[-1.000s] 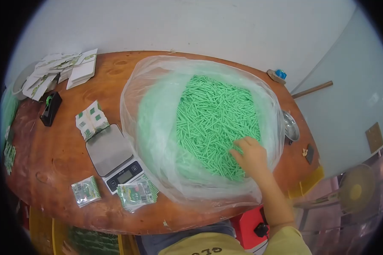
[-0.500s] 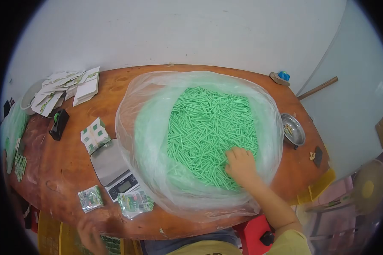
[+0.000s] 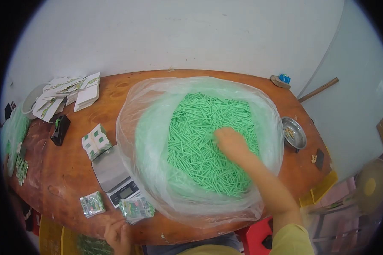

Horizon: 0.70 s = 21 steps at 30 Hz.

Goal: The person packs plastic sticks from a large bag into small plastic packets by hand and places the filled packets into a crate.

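A large clear plastic bag stands spread on the table, filled with thin green sticks. Over the pile, my right hand has its fingers curled down against the sticks; the fingertips are blurred, and what they hold is hidden. My left hand is at the table's front edge with its fingers loosely bent and apart, nothing visible in them. Just above it lie small packets with green print, one group against the digital scale and another packet to the left.
A banded stack of printed cards sits by the scale. Behind are a black tape dispenser and white printed cartons. A metal bowl stands right of the bag. A yellow crate is below the table at front left.
My right hand has moved up and left across the green sticks. My left hand has moved right, from over the crate to below the packets. The view has shifted slightly.
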Each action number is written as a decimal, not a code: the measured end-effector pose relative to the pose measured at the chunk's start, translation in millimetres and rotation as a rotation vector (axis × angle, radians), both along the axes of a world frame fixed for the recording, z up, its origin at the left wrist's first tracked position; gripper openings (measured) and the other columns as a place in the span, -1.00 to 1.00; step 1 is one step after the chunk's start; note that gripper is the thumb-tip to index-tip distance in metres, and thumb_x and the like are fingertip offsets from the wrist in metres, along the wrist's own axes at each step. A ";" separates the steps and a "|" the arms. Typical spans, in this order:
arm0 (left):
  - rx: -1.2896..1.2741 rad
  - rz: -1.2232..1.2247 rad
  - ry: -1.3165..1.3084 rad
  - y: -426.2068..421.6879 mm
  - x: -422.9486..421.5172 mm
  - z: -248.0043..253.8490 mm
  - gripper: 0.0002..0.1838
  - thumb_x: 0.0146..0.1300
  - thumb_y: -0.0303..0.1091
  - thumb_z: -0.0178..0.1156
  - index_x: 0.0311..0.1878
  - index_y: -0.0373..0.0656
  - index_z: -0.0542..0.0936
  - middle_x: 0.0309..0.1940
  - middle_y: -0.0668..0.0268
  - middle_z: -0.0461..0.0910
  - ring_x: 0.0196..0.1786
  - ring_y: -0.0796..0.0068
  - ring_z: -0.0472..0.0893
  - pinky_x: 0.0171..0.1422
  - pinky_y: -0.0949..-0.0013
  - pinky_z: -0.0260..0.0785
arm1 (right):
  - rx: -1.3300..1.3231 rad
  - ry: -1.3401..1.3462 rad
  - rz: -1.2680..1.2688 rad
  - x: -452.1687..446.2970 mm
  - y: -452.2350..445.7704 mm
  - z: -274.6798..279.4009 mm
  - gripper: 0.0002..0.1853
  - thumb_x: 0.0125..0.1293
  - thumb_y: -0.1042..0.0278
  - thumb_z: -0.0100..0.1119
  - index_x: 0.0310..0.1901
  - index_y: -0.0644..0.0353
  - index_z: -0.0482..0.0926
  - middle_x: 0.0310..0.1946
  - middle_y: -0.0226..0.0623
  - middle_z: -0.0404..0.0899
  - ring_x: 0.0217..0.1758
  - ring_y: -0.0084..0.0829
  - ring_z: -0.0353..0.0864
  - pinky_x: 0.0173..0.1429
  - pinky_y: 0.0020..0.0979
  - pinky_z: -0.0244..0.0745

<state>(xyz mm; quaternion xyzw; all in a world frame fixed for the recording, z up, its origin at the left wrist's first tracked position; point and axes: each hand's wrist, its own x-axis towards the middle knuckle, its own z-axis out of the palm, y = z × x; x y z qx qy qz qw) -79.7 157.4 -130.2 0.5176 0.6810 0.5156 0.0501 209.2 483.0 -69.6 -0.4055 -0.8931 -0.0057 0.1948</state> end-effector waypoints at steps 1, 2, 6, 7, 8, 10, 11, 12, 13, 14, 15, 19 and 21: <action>-0.003 -0.026 0.015 -1.1 -0.1 -0.8 -0.91 0.11 -0.58 0.09 -0.31 -0.31 0.54 -0.30 0.12 0.57 -0.24 0.32 0.54 -0.11 0.38 0.35 | -0.037 -0.042 -0.004 -1.5 1.7 -8.9 -0.63 -0.02 0.48 0.21 -0.11 0.17 0.41 -0.18 -0.17 0.47 -0.05 -0.10 0.44 -0.05 -0.19 0.39; -0.006 -0.050 0.028 -0.5 -0.3 -0.4 -0.91 0.11 -0.59 0.09 -0.31 -0.31 0.55 -0.32 0.14 0.58 -0.25 0.33 0.54 -0.12 0.38 0.35 | -0.074 -0.087 -0.006 -7.0 2.1 -6.9 -0.61 -0.01 0.47 0.22 -0.08 0.15 0.43 -0.14 -0.16 0.47 -0.02 -0.08 0.43 -0.01 -0.19 0.39; -0.021 -0.053 -0.093 -2.4 1.5 0.3 -0.91 0.08 -0.60 0.09 -0.34 -0.30 0.57 -0.37 0.17 0.59 -0.29 0.33 0.56 -0.15 0.38 0.37 | -0.175 -0.042 0.037 4.0 -8.4 14.4 -0.45 -0.07 0.38 0.31 0.04 0.15 0.41 -0.11 -0.16 0.46 0.00 -0.12 0.42 0.08 -0.20 0.36; -0.029 -0.072 -0.078 -2.4 0.5 0.3 -0.91 0.07 -0.60 0.10 -0.35 -0.30 0.57 -0.38 0.17 0.59 -0.29 0.33 0.56 -0.16 0.38 0.37 | -0.154 -0.080 0.076 12.2 -6.1 19.3 -0.41 -0.07 0.31 0.34 0.06 0.17 0.39 -0.12 -0.17 0.47 -0.01 -0.14 0.43 0.08 -0.21 0.36; -0.032 -0.091 -0.064 -1.0 -0.1 -0.3 -0.91 0.07 -0.59 0.10 -0.36 -0.30 0.57 -0.38 0.16 0.60 -0.29 0.32 0.56 -0.16 0.38 0.37 | -0.128 -0.119 0.115 16.1 -4.4 24.4 -0.37 -0.08 0.24 0.36 0.08 0.19 0.38 -0.13 -0.19 0.47 -0.03 -0.15 0.43 0.09 -0.21 0.36; -0.034 -0.119 -0.051 3.0 0.8 1.5 -0.92 0.06 -0.58 0.11 -0.37 -0.31 0.58 -0.40 0.16 0.60 -0.29 0.32 0.57 -0.16 0.38 0.37 | -0.189 -0.045 0.035 14.8 -5.3 36.3 -0.40 -0.06 0.16 0.35 0.04 0.21 0.41 -0.12 -0.18 0.48 -0.03 -0.16 0.44 0.09 -0.21 0.35; -0.039 -0.128 -0.051 5.2 1.4 5.7 -0.92 0.06 -0.58 0.11 -0.37 -0.31 0.58 -0.40 0.16 0.60 -0.30 0.32 0.57 -0.16 0.39 0.37 | -0.219 -0.008 -0.002 13.9 -5.3 39.3 -0.41 -0.05 0.13 0.35 0.02 0.22 0.43 -0.12 -0.17 0.49 -0.03 -0.17 0.44 0.08 -0.20 0.35; -0.046 -0.138 -0.048 5.5 2.0 9.0 -0.92 0.06 -0.58 0.12 -0.37 -0.31 0.58 -0.41 0.15 0.61 -0.30 0.32 0.57 -0.16 0.39 0.37 | -0.199 -0.134 -0.123 6.3 -6.3 36.8 -0.43 -0.04 0.11 0.34 -0.01 0.23 0.44 -0.14 -0.17 0.49 -0.04 -0.18 0.44 0.06 -0.20 0.35; -0.040 -0.138 -0.051 5.8 3.8 9.5 -0.92 0.06 -0.57 0.12 -0.37 -0.31 0.58 -0.41 0.15 0.61 -0.30 0.32 0.57 -0.17 0.38 0.37 | -0.177 -0.258 -0.245 -7.6 -7.9 31.9 -0.45 -0.03 0.09 0.33 -0.04 0.24 0.46 -0.17 -0.16 0.50 -0.05 -0.19 0.45 0.04 -0.20 0.35; -0.031 -0.140 -0.052 7.3 5.6 9.0 -0.92 0.05 -0.57 0.13 -0.37 -0.31 0.58 -0.41 0.15 0.61 -0.30 0.32 0.57 -0.17 0.38 0.37 | -0.152 -0.379 -0.368 -16.3 -8.4 27.6 -0.47 -0.02 0.07 0.33 -0.07 0.25 0.47 -0.19 -0.16 0.50 -0.06 -0.19 0.45 0.02 -0.20 0.36; -0.020 -0.142 -0.053 9.1 6.1 9.1 -0.93 0.05 -0.57 0.13 -0.37 -0.31 0.58 -0.41 0.14 0.61 -0.30 0.32 0.57 -0.18 0.38 0.37 | -0.142 -0.309 -0.343 -17.5 -9.4 19.8 -0.49 -0.03 0.07 0.33 -0.11 0.24 0.48 -0.22 -0.16 0.50 -0.08 -0.20 0.45 -0.01 -0.20 0.35; -0.037 -0.148 -0.034 5.0 9.5 15.1 -0.93 0.04 -0.57 0.14 -0.38 -0.31 0.58 -0.42 0.14 0.60 -0.32 0.32 0.57 -0.19 0.38 0.37 | -0.088 -0.055 -0.131 -15.9 -11.7 -21.2 -0.54 -0.08 0.06 0.34 -0.24 0.22 0.48 -0.31 -0.21 0.48 -0.14 -0.24 0.46 -0.11 -0.18 0.32; -0.017 -0.161 -0.042 8.9 8.1 12.9 -0.93 0.03 -0.58 0.15 -0.38 -0.31 0.57 -0.43 0.15 0.59 -0.33 0.32 0.56 -0.19 0.38 0.37 | -0.001 -0.029 -0.075 -17.0 -14.0 -22.0 -0.59 -0.10 0.10 0.32 -0.29 0.21 0.47 -0.34 -0.24 0.46 -0.17 -0.26 0.45 -0.14 -0.19 0.30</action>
